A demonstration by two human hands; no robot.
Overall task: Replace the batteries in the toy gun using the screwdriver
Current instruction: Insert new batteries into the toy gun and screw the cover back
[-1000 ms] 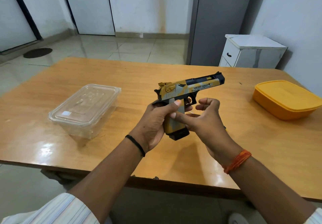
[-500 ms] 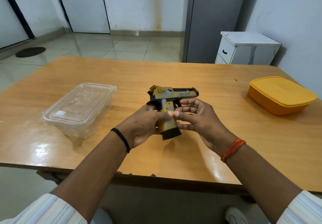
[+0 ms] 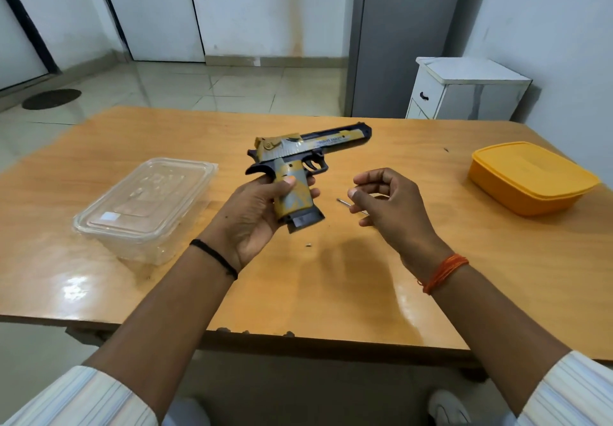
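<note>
A yellow, silver and black toy gun (image 3: 308, 147) is held above the wooden table (image 3: 464, 260), its barrel pointing right and away. My left hand (image 3: 255, 213) grips its handle, thumb across the side, with the black magazine base sticking out below. My right hand (image 3: 388, 206) hovers just right of the handle, apart from the gun, fingers curled around a thin metal screwdriver (image 3: 343, 202) whose tip points left toward the grip. A tiny dark screw (image 3: 308, 245) lies on the table below the gun.
A clear lidded plastic box (image 3: 146, 206) stands on the table at left. An orange lidded box (image 3: 530, 177) stands at right. A white cabinet (image 3: 464, 90) and a grey cupboard stand behind the table.
My right hand has let go of the gun's handle and moved right, now showing the screwdriver. The left hand has turned the gun so its side faces me. A small screw now lies on the table.
</note>
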